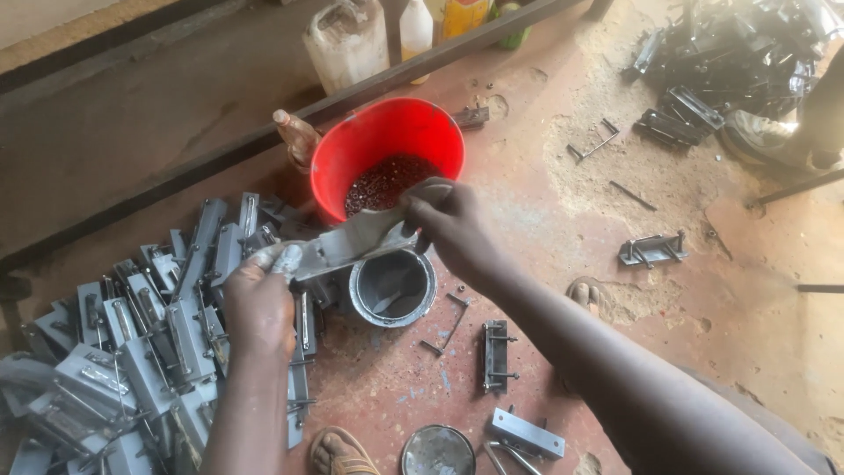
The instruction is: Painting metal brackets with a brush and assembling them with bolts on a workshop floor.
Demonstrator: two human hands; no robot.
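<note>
A dull grey metal bracket (352,242), matt and smudged, is gripped at its ends by the left hand (259,303) and right hand (457,230). Glossy red plastic is seen on the bucket (387,141) (rusty brown bits inside). Rough, dusty concrete floor (563,211) is strewn with sawdust.

**Both Arms Extended, Both Hands Closed in a Grip**

The left arm is reached straight up from the near edge, bare to the wrist. The left hand (259,303) is seen from the back, its fingers curled shut in a fist-like grip, knuckles turned far. The right arm is stretched in from the near right, slanting far and left. The right hand (453,229) is bent at the wrist, its fingers and thumb pinched closed at the tips.
</note>
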